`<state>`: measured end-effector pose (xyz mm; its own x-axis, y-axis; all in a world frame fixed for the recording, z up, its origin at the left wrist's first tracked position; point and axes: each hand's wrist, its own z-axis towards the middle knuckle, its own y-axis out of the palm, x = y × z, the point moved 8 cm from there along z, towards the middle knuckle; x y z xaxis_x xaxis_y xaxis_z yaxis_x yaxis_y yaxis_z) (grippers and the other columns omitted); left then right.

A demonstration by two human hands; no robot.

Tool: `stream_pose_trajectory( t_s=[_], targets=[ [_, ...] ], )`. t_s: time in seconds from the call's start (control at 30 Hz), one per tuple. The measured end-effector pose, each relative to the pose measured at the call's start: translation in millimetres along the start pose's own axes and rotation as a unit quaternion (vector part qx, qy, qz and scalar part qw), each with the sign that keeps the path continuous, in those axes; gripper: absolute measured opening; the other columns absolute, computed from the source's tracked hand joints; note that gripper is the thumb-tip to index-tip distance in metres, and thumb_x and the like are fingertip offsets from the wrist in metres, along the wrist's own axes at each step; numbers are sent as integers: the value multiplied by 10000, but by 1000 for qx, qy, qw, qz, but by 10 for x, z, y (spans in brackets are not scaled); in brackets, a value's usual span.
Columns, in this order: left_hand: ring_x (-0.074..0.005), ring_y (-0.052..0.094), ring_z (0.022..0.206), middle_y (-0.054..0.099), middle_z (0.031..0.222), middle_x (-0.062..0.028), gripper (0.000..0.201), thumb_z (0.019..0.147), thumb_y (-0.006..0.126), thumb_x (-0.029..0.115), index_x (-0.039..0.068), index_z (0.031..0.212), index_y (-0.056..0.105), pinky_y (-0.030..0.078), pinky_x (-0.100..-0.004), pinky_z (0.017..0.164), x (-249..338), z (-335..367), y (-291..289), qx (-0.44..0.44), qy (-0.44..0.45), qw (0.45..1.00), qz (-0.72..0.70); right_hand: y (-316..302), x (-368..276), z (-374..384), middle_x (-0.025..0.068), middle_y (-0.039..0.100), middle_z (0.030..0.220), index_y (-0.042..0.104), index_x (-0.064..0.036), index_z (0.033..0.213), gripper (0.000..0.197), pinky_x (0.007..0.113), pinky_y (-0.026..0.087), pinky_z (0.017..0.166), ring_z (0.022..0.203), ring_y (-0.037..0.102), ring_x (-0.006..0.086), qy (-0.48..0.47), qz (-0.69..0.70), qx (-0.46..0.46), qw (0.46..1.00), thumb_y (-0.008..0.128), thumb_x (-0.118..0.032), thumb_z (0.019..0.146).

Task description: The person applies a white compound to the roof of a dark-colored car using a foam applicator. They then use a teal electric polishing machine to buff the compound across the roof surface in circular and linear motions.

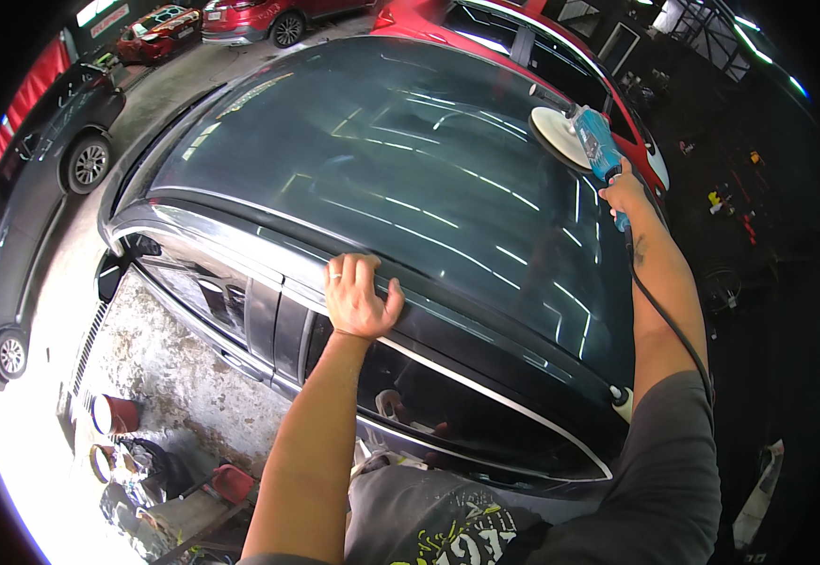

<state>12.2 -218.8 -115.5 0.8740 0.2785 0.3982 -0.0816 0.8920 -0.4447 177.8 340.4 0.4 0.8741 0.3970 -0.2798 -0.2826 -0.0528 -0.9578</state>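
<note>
Blue and grey, the polisher is at the far right of the dark roof, the right hand wrapped round its handle, the left hand resting loosely nearer, and I'd keep the pad flat, the cord clear.

Patchy concrete floor fades into white glare at left; strip lights glow upper right.

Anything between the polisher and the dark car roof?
Nothing visible stands between the blue polisher held by the right hand and the roof; the left hand rests at the near edge, away from the pad.
</note>
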Motion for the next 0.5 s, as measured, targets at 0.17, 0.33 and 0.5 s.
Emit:
stream_pose_trajectory(
  t_s=[0.17, 0.33, 0.5],
  targets=[
    [-365, 570, 915, 610, 980, -142, 359, 776, 769, 215, 57, 1057, 610, 465, -485, 857, 12, -2, 24, 2, 3, 1000, 0, 186, -721, 216, 177, 753, 1396, 99, -195, 1785, 1130, 469, 612, 1034, 1250, 748, 382, -74, -46, -1, 996, 838, -171, 930],
    [-373, 578, 926, 621, 994, -151, 372, 776, 772, 207, 46, 1072, 617, 469, -487, 861, -12, -19, 37, -4, 0, 1000, 0, 507, -1563, 260, 205, 743, 1403, 138, -232, 1790, 1087, 477, 591, 1066, 1250, 745, 400, -172, -42, 15, 984, 785, -126, 923],
    [-376, 578, 926, 623, 996, -155, 368, 781, 771, 206, 42, 1072, 617, 470, -491, 865, -24, -15, 38, -6, 0, 1000, 2, 608, -1963, 127, 270, 761, 1307, 73, -178, 1787, 1130, 466, 628, 863, 883, 820, 381, -176, -17, -26, 984, 839, -175, 956]
  ],
)
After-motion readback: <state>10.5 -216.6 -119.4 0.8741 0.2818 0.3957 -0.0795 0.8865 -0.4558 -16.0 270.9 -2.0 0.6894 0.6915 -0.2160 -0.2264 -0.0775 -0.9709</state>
